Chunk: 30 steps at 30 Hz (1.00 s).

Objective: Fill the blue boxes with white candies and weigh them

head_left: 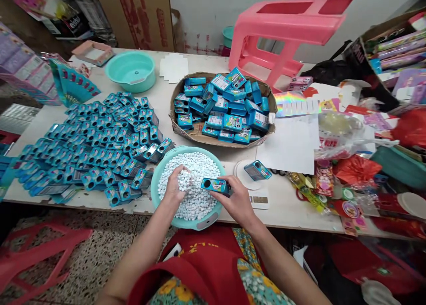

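Note:
My right hand (238,197) holds a small blue candy tin (213,185) over the right side of a mint-green basin (155,192). A round dark hole shows at the tin's left end. The basin is full of small white candies (196,207). Inside the basin, my left hand (175,185) is curled around a heap of these candies; a glint beside it may be clear plastic, but I cannot tell. Another blue tin (257,170) sits on a small white scale (259,200) to the right of the basin.
Many blue tins (96,136) stand in rows at the left. A cardboard tray (213,141) behind the basin holds more tins. Farther back are a second green basin (130,70) and a pink stool (282,25). Packaging and red plastic (357,170) clutter the right.

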Available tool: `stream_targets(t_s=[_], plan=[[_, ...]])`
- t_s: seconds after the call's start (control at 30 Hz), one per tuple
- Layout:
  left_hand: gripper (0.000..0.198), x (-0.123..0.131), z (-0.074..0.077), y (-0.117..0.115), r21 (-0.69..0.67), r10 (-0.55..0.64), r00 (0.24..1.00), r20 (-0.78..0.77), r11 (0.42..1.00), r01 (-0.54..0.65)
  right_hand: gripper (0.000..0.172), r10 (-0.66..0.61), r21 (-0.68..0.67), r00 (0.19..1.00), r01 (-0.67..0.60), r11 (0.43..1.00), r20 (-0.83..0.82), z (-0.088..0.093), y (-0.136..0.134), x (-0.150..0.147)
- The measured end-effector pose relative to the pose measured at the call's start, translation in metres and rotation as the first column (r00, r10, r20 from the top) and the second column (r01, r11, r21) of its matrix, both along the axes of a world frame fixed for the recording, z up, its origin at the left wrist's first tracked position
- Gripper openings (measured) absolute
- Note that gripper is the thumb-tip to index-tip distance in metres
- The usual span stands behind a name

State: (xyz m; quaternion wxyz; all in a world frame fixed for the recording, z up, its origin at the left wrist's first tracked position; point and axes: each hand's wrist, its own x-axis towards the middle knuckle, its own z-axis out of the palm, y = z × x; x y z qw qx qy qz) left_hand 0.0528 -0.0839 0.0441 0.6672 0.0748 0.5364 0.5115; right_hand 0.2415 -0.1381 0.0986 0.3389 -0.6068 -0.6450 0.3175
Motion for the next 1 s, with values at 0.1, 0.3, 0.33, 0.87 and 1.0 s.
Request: stream_targets(t_s=[0.1,0.3,0.33,0.87,1.0], plan=[[0.025,0.008,0.032,-0.005,0.138,-0.010,0.986,0.168,0.990,-0.013,0.028,0.043,0.044,0.996,-0.046,0.998,0.073,-0.002,0.003,-0.017],[0.017,0.017,0.048,-0.003,0.404,0.111,0.994,-0.008,0.910,-0.099,0.028,0.085,0.048,0.993,-0.090,0.995,0.086,-0.003,0.010,-0.039],[0.018,0.017,0.048,-0.001,0.408,0.123,0.992,-0.024,0.907,-0.102,0.029,0.068,0.055,0.995,-0.073,0.996,0.074,-0.002,0.012,-0.040],[0.021,0.027,0.057,0.014,0.442,0.194,0.958,-0.210,0.893,-0.084,0.031,0.066,0.089,0.998,-0.064,0.994,-0.018,0.001,0.028,-0.034],[0.022,0.028,0.058,0.015,0.440,0.167,0.962,-0.217,0.896,-0.057,0.031,0.076,0.085,0.997,-0.075,0.994,-0.010,-0.001,0.029,-0.033]])
